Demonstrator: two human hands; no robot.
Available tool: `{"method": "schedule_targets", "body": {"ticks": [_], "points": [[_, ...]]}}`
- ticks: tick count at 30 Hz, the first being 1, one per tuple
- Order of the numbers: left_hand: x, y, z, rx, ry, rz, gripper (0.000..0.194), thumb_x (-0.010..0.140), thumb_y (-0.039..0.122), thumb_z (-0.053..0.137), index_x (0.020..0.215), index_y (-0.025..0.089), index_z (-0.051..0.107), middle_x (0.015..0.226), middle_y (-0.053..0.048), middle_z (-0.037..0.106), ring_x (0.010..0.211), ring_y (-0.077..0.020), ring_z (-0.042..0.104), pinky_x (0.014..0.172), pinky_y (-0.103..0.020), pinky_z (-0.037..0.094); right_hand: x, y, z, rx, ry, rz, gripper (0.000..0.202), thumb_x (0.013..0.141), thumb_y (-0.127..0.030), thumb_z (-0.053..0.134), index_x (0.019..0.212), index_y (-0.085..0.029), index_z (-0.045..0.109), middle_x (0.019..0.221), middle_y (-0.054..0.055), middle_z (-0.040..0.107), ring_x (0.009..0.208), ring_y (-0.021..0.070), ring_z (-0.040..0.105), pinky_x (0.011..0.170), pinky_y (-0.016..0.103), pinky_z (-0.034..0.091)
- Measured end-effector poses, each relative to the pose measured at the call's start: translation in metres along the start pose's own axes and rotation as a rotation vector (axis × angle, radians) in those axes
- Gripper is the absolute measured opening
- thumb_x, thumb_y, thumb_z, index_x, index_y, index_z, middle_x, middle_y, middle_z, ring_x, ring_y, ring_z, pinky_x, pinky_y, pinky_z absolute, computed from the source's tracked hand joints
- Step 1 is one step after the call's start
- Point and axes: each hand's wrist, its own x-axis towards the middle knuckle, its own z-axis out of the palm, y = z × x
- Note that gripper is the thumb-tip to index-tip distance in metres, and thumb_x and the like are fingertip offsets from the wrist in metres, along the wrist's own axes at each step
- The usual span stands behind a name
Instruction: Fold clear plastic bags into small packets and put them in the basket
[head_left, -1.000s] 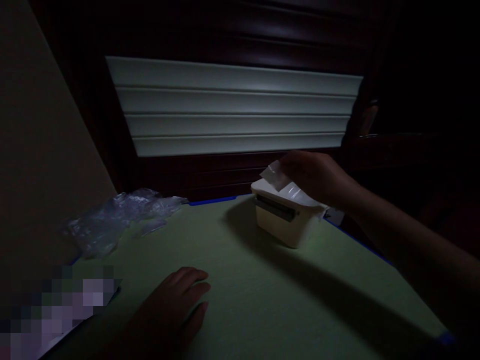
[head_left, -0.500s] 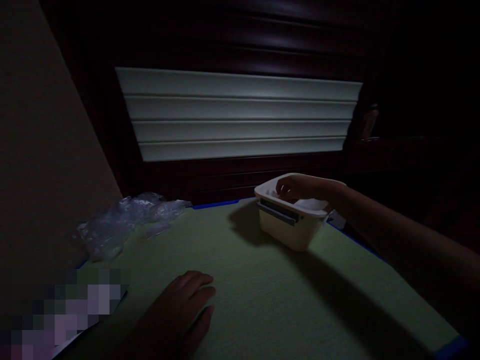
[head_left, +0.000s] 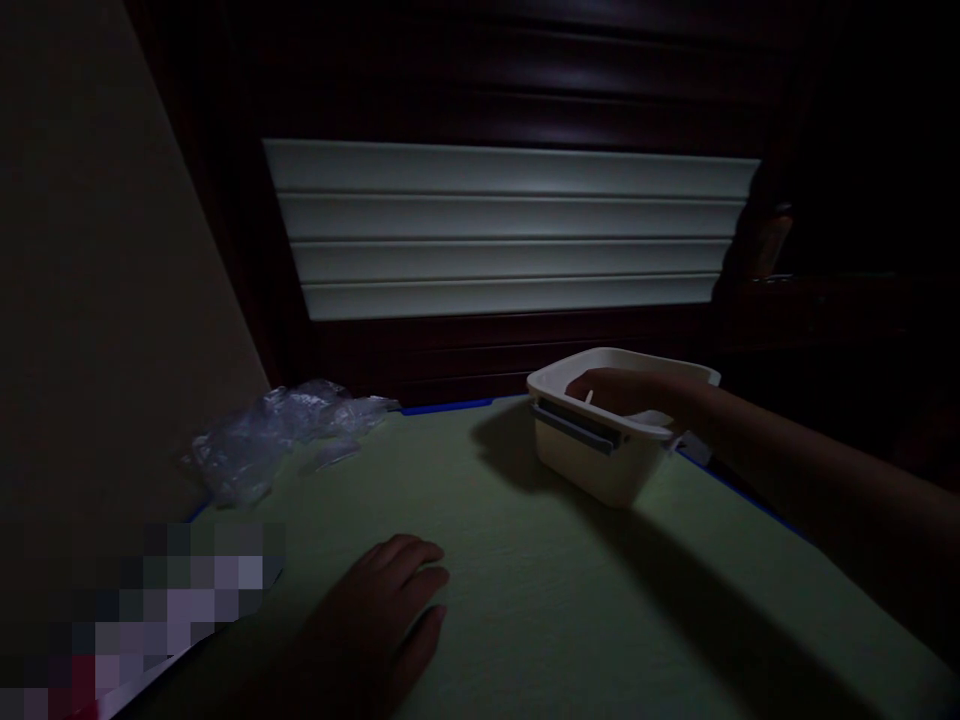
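Observation:
My right hand reaches down into a white plastic bin with a grey side latch. Its fingers are curled, and a short thin white tip shows beside them; what it belongs to is hidden. The bin's contents are mostly out of sight behind its wall. Lower down, my left hand rests on the green tabletop with its fingers a little apart, holding nothing.
Crumpled clear plastic lies at the back left. A blurred-out flat item is at the lower left. Behind the table stands a dark wood panel with pale slats. A bottle-like object stands in the dark at right.
My right hand has gone lower into the bin, and a thin white tip now shows at its fingers. The whole view has shifted slightly; my left hand stays on the tabletop.

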Motion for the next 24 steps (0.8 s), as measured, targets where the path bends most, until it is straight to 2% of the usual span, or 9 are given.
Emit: {"method": "schedule_targets", "body": {"ticks": [3,8,9,11,13,15,18,21,24], "points": [[0.000,0.001,-0.001,-0.026,-0.002,-0.013,0.023,0.079,0.010,0.042,0.095,0.017,0.057,0.099,-0.008,0.062,0.091,-0.0212,0.057,0.076,-0.037,0.052,0.004,-0.012,-0.011,-0.078,0.016,0.001,0.010,0.071,-0.015,0.058,0.067,-0.017,0.067,0.059,0.000,0.063,0.051,0.0122,0.058,0.050,0.021,0.043],[-0.001,0.004,-0.002,-0.042,-0.012,-0.043,0.022,0.079,0.010,0.043,0.094,0.017,0.058,0.099,-0.009,0.061,0.093,-0.0215,0.056,0.079,-0.037,0.050,0.002,-0.063,-0.033,-0.124,0.356,-0.097,0.018,0.077,-0.016,0.049,0.087,-0.014,0.064,0.082,0.010,0.065,0.073,0.0213,0.060,0.064,0.031,0.044],[-0.001,0.005,-0.002,-0.043,-0.013,-0.048,0.022,0.079,0.010,0.043,0.094,0.017,0.058,0.100,-0.008,0.061,0.094,-0.0215,0.055,0.080,-0.037,0.050,0.000,-0.076,-0.033,-0.118,0.432,-0.135,0.018,0.077,-0.016,0.048,0.088,-0.014,0.063,0.082,0.010,0.064,0.073,0.0212,0.059,0.064,0.031,0.044],[-0.001,0.005,-0.002,-0.043,-0.011,-0.054,0.022,0.078,0.010,0.044,0.093,0.017,0.058,0.100,-0.008,0.061,0.094,-0.0214,0.055,0.080,-0.037,0.049,-0.010,-0.103,-0.022,-0.099,0.484,-0.207,0.018,0.079,-0.016,0.046,0.089,-0.018,0.061,0.083,0.007,0.061,0.073,0.0195,0.057,0.065,0.031,0.044],[0.000,0.006,-0.002,-0.046,-0.026,-0.069,0.020,0.078,0.010,0.045,0.092,0.017,0.058,0.099,-0.008,0.061,0.093,-0.0214,0.055,0.080,-0.038,0.048,-0.022,-0.125,0.002,0.011,0.464,-0.377,0.018,0.078,-0.013,0.046,0.089,-0.018,0.059,0.083,0.007,0.060,0.073,0.0181,0.056,0.066,0.029,0.044],[0.000,0.006,-0.002,-0.048,-0.032,-0.074,0.020,0.078,0.010,0.045,0.091,0.017,0.058,0.098,-0.008,0.061,0.092,-0.0214,0.054,0.080,-0.038,0.048,-0.037,-0.140,0.036,0.089,0.267,-0.426,0.017,0.078,-0.013,0.046,0.090,-0.016,0.058,0.082,0.007,0.059,0.073,0.0171,0.056,0.064,0.027,0.044],[-0.001,0.007,-0.003,-0.051,-0.030,-0.079,0.019,0.080,0.010,0.044,0.091,0.016,0.059,0.098,-0.007,0.061,0.091,-0.0205,0.054,0.080,-0.037,0.047,-0.054,-0.145,0.087,0.095,-0.039,-0.350,0.019,0.081,-0.011,0.045,0.092,-0.015,0.059,0.090,0.009,0.060,0.080,0.0178,0.056,0.071,0.029,0.043],[-0.002,0.007,-0.002,-0.043,-0.030,-0.085,0.019,0.081,0.011,0.043,0.090,0.016,0.059,0.096,-0.007,0.062,0.090,-0.0203,0.055,0.080,-0.036,0.047,-0.061,-0.137,0.117,0.119,-0.071,-0.315,0.017,0.083,-0.012,0.044,0.089,-0.014,0.060,0.086,0.009,0.060,0.079,0.0173,0.056,0.071,0.028,0.044],[0.000,0.006,-0.002,-0.023,-0.051,-0.088,0.019,0.082,0.013,0.042,0.088,0.014,0.060,0.095,-0.008,0.062,0.090,-0.0207,0.055,0.079,-0.036,0.046,-0.062,-0.130,0.123,0.144,-0.088,-0.321,0.019,0.085,-0.013,0.044,0.091,-0.015,0.062,0.086,0.008,0.061,0.081,0.0171,0.056,0.074,0.028,0.043]]}}
